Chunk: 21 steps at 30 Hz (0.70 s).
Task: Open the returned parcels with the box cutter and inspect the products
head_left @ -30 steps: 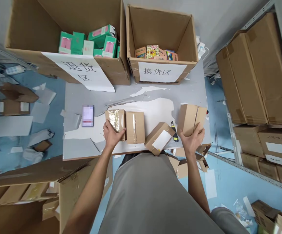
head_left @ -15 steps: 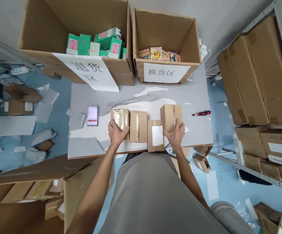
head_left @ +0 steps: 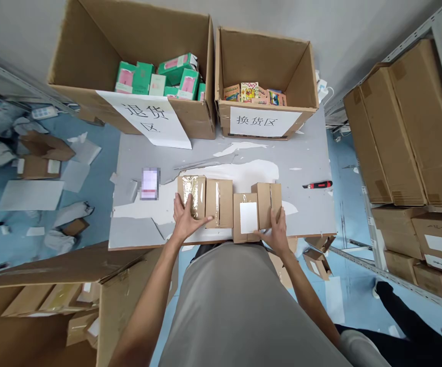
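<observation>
Four small brown cardboard boxes stand side by side at the table's near edge. My left hand (head_left: 186, 220) is spread over the front of the leftmost, shiny-taped box (head_left: 193, 191). Its thumb reaches across to the second taped box (head_left: 224, 204). The third box (head_left: 238, 206) carries a white label and sits nearest to my body. My right hand (head_left: 276, 234) grips the rightmost box (head_left: 266, 196) at its near right side, with its thumb at the labelled box's corner.
Behind stand a large carton (head_left: 201, 120) of green-and-pink packs and another carton (head_left: 224, 117) of small colourful packs, both with paper signs. A phone-like item (head_left: 149, 183) lies left, a red-black utility knife (head_left: 318, 185) right. Shelved cartons (head_left: 396, 127) flank the right; another person's dark-clothed leg (head_left: 404, 311) shows there.
The rightmost box has come nearer to me and now sits close against the labelled box. My left thumb has stretched right to the second box. A person's dark-clothed leg has appeared at lower right.
</observation>
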Motion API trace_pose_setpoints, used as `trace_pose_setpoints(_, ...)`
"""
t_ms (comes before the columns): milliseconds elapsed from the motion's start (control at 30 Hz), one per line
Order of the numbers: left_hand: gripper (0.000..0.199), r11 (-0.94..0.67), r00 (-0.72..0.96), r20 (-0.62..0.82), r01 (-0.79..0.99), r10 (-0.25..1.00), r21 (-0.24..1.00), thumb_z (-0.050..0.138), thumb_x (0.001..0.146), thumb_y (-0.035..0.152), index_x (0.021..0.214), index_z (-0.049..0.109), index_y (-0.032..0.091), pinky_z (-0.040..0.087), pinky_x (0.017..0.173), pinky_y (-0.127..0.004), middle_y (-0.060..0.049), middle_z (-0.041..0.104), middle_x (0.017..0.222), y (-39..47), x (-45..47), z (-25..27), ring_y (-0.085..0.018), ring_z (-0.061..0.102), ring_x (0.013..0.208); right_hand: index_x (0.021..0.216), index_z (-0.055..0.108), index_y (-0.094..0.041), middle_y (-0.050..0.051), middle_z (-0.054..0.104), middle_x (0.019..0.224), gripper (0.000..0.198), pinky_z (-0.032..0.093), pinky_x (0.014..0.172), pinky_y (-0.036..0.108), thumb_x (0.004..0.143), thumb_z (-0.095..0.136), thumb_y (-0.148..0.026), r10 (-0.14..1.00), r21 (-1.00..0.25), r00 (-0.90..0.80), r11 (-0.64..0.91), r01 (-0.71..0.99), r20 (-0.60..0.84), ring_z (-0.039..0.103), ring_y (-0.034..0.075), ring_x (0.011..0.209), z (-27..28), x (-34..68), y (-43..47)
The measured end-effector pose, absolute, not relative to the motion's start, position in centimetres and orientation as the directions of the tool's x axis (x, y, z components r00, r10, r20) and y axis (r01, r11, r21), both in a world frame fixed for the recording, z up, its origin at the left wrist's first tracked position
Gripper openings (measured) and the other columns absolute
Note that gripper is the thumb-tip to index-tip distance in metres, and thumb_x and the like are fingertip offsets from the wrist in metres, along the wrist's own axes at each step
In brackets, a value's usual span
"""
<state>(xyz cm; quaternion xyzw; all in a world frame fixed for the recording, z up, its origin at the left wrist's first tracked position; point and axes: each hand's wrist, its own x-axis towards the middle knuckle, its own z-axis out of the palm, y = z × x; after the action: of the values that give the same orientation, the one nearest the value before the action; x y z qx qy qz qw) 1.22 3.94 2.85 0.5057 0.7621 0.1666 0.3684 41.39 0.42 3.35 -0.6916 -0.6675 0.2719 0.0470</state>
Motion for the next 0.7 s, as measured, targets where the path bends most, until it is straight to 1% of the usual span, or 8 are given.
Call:
trace_pose_setpoints(67, 0.163, 0.389, -0.136, -0.418, 0.687, 0.898, 0.614, 0.100, 0.054, 0.088, 0.187, 0.033, 0.021, 0.010, 0.140, -0.080, -0.027, -0.009, 0.196, 3.4, 1.1, 3.2, -0.059, -0.011, 0.180, 0.187, 0.030, -0.024, 0.026, 0.006, 0.197, 0.128, 0.025, 0.140, 0.079, 0.087, 0.091, -0.075, 0.926, -0.412, -0.191, 0.043, 0.910, -0.326, 0.007, 0.057, 0.182, 3.3, 42.2, -1.3)
trace_pose_setpoints(133, 0.165, 0.363, -0.105, -0.426, 0.724, 0.899, 0.587, 0.102, 0.048, 0.089, 0.185, 0.039, 0.021, 0.008, 0.138, -0.082, -0.028, -0.003, 0.196, 3.1, 1.1, 3.4, -0.062, -0.014, 0.179, 0.186, 0.036, -0.027, 0.024, 0.009, 0.198, 0.124, 0.020, 0.141, 0.081, 0.085, 0.095, -0.070, 0.905, -0.381, -0.259, 0.120, 0.917, -0.338, 0.006, 0.057, 0.182, 3.3, 42.6, -1.9)
trace_pose_setpoints(333, 0.143, 0.381, -0.153, -0.412, 0.738, 0.898, 0.557, 0.104, 0.057, 0.082, 0.179, 0.053, 0.026, 0.015, 0.139, -0.081, -0.025, 0.006, 0.197, 3.3, 1.7, 3.5, -0.061, -0.007, 0.180, 0.183, 0.043, -0.030, 0.020, 0.016, 0.198, 0.100, 0.020, 0.140, 0.080, 0.096, 0.087, -0.048, 0.924, -0.327, -0.228, 0.123, 0.937, -0.306, 0.007, 0.050, 0.184, 2.8, 41.2, 1.9)
trace_pose_setpoints(433, 0.142, 0.392, -0.172, -0.401, 0.721, 0.900, 0.571, 0.104, 0.058, 0.081, 0.178, 0.053, 0.025, 0.015, 0.140, -0.081, -0.025, 0.007, 0.197, 3.6, 1.7, 3.6, -0.060, -0.006, 0.180, 0.182, 0.046, -0.029, 0.021, 0.018, 0.197, 0.094, 0.018, 0.141, 0.079, 0.098, 0.086, -0.048, 0.930, -0.356, -0.235, 0.126, 0.926, -0.283, 0.009, 0.049, 0.184, 2.7, 40.9, 4.4)
trace_pose_setpoints(500, 0.149, 0.405, -0.207, -0.366, 0.664, 0.907, 0.629, 0.104, 0.059, 0.080, 0.182, 0.044, 0.023, 0.017, 0.141, -0.079, -0.026, 0.006, 0.196, 4.0, 1.0, 3.7, -0.058, 0.000, 0.181, 0.182, 0.046, -0.028, 0.021, 0.014, 0.198, 0.098, 0.020, 0.142, 0.077, 0.097, 0.089, -0.054, 0.933, -0.412, -0.244, 0.119, 0.904, -0.265, 0.008, 0.049, 0.184, 2.7, 41.5, 5.7)
trace_pose_setpoints(600, 0.154, 0.529, -0.352, -0.402, 0.442, 0.845, 0.725, 0.100, 0.069, 0.079, 0.188, 0.024, 0.018, 0.035, 0.140, -0.070, -0.031, 0.012, 0.194, 4.8, -0.9, 3.7, -0.054, 0.028, 0.178, 0.186, 0.035, -0.023, 0.025, 0.011, 0.197, 0.124, 0.035, 0.140, 0.071, 0.086, 0.095, -0.067, 0.957, -0.547, -0.085, -0.084, 0.833, -0.277, 0.015, 0.048, 0.183, 2.5, 43.1, 7.0)
trace_pose_setpoints(633, 0.150, 0.589, -0.383, -0.463, 0.349, 0.799, 0.729, 0.098, 0.072, 0.079, 0.187, 0.024, 0.017, 0.042, 0.137, -0.067, -0.033, 0.019, 0.192, 5.1, -1.6, 3.6, -0.052, 0.038, 0.174, 0.187, 0.031, -0.021, 0.026, 0.017, 0.196, 0.134, 0.042, 0.137, 0.068, 0.082, 0.096, -0.071, 0.950, -0.599, 0.001, -0.198, 0.776, -0.313, 0.024, 0.048, 0.181, 2.3, 43.6, 7.4)
trace_pose_setpoints(700, 0.135, 0.679, -0.366, -0.589, 0.198, 0.720, 0.707, 0.096, 0.077, 0.078, 0.182, 0.037, 0.017, 0.051, 0.132, -0.065, -0.033, 0.043, 0.183, 5.4, -2.6, 3.6, -0.050, 0.056, 0.163, 0.187, 0.028, -0.020, 0.026, 0.041, 0.187, 0.140, 0.057, 0.127, 0.066, 0.077, 0.094, -0.076, 0.891, -0.688, 0.116, -0.416, 0.595, -0.439, 0.049, 0.047, 0.170, 2.1, 44.2, 8.1)
